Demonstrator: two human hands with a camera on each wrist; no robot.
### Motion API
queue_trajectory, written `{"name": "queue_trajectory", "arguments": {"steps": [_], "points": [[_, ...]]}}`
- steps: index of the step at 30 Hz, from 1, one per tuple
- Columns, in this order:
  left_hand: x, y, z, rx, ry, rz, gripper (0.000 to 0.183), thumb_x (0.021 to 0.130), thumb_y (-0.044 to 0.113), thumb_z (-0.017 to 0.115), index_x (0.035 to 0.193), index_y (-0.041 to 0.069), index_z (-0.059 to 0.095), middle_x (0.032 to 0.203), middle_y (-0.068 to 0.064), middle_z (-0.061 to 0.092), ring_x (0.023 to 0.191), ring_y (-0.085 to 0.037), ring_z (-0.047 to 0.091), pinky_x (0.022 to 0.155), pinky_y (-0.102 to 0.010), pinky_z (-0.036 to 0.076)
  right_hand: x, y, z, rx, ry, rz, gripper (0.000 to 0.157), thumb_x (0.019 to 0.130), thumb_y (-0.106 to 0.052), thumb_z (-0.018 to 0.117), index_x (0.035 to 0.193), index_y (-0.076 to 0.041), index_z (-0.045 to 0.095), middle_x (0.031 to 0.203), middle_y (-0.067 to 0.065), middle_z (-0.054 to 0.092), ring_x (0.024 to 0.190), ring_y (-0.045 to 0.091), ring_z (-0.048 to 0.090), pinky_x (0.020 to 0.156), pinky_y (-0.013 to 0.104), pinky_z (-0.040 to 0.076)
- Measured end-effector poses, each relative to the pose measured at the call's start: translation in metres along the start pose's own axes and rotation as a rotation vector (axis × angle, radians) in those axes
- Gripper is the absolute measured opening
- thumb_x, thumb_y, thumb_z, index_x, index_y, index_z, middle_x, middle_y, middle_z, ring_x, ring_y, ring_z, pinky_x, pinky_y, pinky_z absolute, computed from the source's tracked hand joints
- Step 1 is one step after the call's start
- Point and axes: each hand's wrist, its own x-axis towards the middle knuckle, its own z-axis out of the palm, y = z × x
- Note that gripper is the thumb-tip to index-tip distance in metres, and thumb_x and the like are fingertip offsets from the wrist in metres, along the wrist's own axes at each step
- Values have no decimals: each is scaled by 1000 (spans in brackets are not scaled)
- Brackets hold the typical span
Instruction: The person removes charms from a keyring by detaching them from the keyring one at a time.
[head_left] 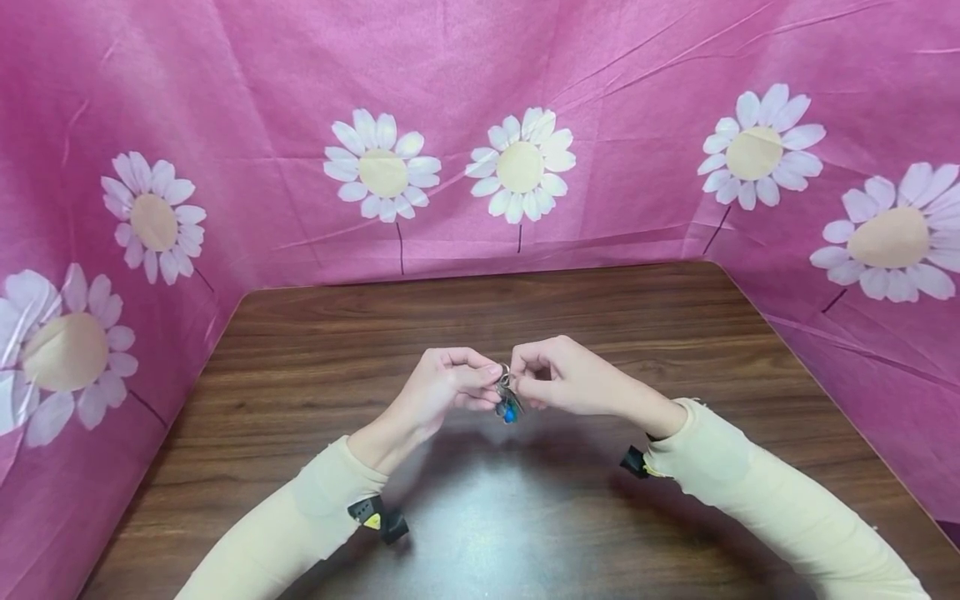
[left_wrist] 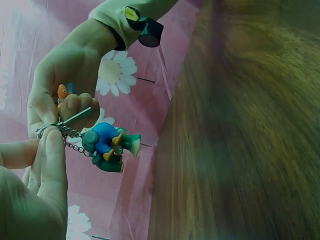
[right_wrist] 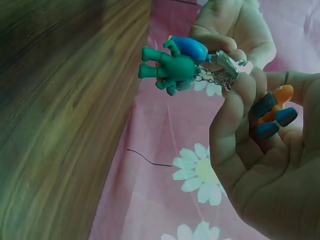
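Note:
Above the table, both hands meet at a metal key ring (head_left: 506, 372) hung with small figurines. My left hand (head_left: 438, 390) pinches the ring between thumb and fingers. From the other side my right hand (head_left: 570, 379) pinches it too, fingers curled. A green figurine (right_wrist: 175, 68) and a blue figurine (right_wrist: 190, 48) dangle on short chains (right_wrist: 212, 77). An orange figurine (right_wrist: 284, 94) with blue feet lies against the right hand's curled fingers. Between the hands juts a flat silver piece (left_wrist: 78, 116), seen edge-on in the left wrist view. The fingertips partly hide the ring.
Below the hands is a brown wood-grain table (head_left: 337, 325). Pink cloth (head_left: 262, 83) with white daisies stands along its back and both sides. Black wrist cameras (head_left: 393, 527) stick out below the cream sleeves (head_left: 300, 508).

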Motion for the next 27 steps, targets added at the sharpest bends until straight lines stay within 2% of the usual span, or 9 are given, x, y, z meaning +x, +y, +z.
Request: {"name": "queue_trajectory", "arguments": {"steps": [3,7,12,15,19,23,27], "points": [[0,0,2,10,12,15,11,91,-1,71,97,-10,70,82,-11,74,62,-15,70,63,-30,62,-1,-2,0,-29,10,7,16,91,-1,60,83,-15,62,63,-6,60,54,12,58,45,29,50],[2,1,4,17,38,47,13,91,-2,70,98,-13,69,81,-11,74,62,-16,70,64,-31,62,-2,-3,2,24,14,35,16,91,0,59,82,-12,63,63,-5,62,55,14,61,50,33,56],[8,2,-1,8,102,67,14,91,0,71,97,-12,70,78,-11,73,64,-16,70,66,-32,63,-1,-5,15,88,-131,-12,12,94,-3,62,85,-9,66,69,-5,68,58,21,67,48,31,55],[10,2,-5,25,103,62,12,90,0,71,97,-10,70,80,-11,73,66,-17,71,68,-33,63,1,-7,19,154,-194,-22,9,96,-5,65,86,-5,66,67,-1,69,56,26,65,45,27,51],[8,3,-7,38,71,55,10,91,0,70,98,-8,71,82,-11,74,68,-17,72,70,-34,63,-1,-7,15,230,-185,-13,9,96,-2,64,87,-3,64,69,4,70,56,24,64,48,28,53],[5,5,-10,39,61,49,9,91,1,71,97,-5,71,81,-12,73,67,-17,71,69,-33,63,-3,-3,9,295,-180,1,8,97,1,61,89,0,64,73,12,70,61,24,67,55,37,59],[2,8,-15,49,36,68,9,92,3,71,98,-4,71,83,-12,73,70,-18,72,72,-35,63,-4,3,1,394,-123,52,9,97,2,56,91,5,62,81,23,69,70,29,71,68,46,62]]}}
